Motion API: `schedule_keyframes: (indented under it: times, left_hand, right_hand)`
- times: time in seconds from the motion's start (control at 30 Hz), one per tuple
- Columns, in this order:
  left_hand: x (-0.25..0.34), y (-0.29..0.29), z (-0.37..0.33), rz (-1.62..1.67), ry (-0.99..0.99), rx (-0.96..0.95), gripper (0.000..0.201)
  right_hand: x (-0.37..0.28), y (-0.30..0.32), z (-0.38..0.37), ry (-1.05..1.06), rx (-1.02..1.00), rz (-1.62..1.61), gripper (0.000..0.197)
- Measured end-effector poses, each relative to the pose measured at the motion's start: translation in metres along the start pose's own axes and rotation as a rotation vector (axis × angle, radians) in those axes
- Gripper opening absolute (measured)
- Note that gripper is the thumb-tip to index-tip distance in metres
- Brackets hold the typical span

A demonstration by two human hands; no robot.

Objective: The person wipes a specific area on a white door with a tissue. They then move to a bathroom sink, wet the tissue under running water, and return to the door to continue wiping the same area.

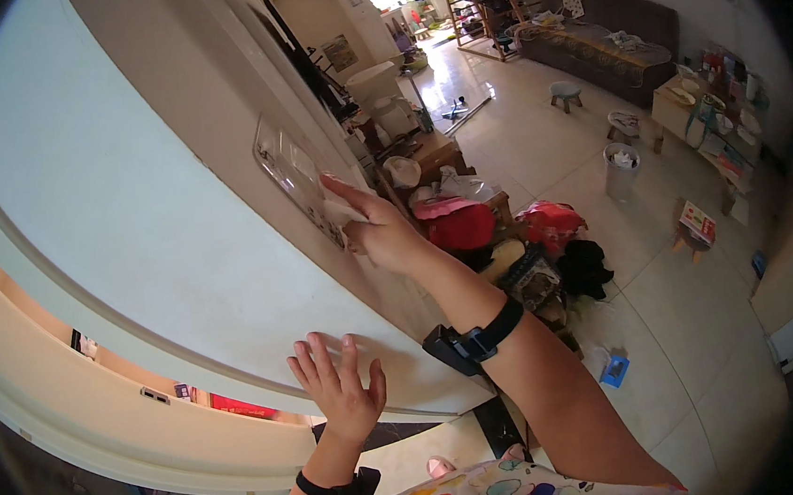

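My left hand [341,384] lies flat, fingers spread, on the broad white surface of a door-like panel [159,230], near its lower edge. My right hand [381,235] reaches farther up, to the adjoining beige face [183,68]. It presses a whitish cloth or tissue [344,212] there, the index finger stretched along it. Right beside these fingers is a long, shiny, rounded plate [284,168] set on the beige face. Part of the cloth is hidden by the hand. Each forearm wears a black strap with a small box.
A cream frame strip with a metal latch plate [155,395] curves at left. Beyond my right arm lie piled bags and a red bundle [456,225]. A waste bin [622,169], low stools [566,95], a brown sofa [586,38] and a blue packet [615,371] are on the tiled floor.
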State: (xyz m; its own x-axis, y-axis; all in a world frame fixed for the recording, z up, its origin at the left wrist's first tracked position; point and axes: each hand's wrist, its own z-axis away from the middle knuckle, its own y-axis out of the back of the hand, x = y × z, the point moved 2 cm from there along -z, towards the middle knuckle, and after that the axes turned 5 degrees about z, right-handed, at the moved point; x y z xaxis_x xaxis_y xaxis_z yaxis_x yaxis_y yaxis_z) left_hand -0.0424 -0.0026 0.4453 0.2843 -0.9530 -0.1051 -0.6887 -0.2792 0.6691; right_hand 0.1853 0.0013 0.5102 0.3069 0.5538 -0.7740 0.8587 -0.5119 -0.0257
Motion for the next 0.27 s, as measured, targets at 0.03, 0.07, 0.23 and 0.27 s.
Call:
schedule_keyframes:
  times: [0.03, 0.07, 0.23, 0.27]
  left_hand:
    - [-0.001, -0.003, -0.001, -0.006, -0.013, 0.017, 0.067]
    - [-0.001, -0.006, -0.002, -0.013, -0.021, 0.034, 0.067]
    - [-0.003, -0.018, -0.003, -0.016, -0.029, 0.084, 0.067]
    - [-0.004, -0.018, -0.003, -0.018, -0.03, 0.081, 0.068]
  right_hand:
    - [0.0, 0.0, -0.002, -0.027, -0.014, 0.018, 0.07]
    - [0.0, 0.0, -0.004, -0.022, -0.027, 0.027, 0.07]
    - [-0.004, -0.001, -0.004, -0.041, -0.02, -0.026, 0.067]
    - [-0.004, -0.001, -0.005, -0.059, -0.034, -0.038, 0.068]
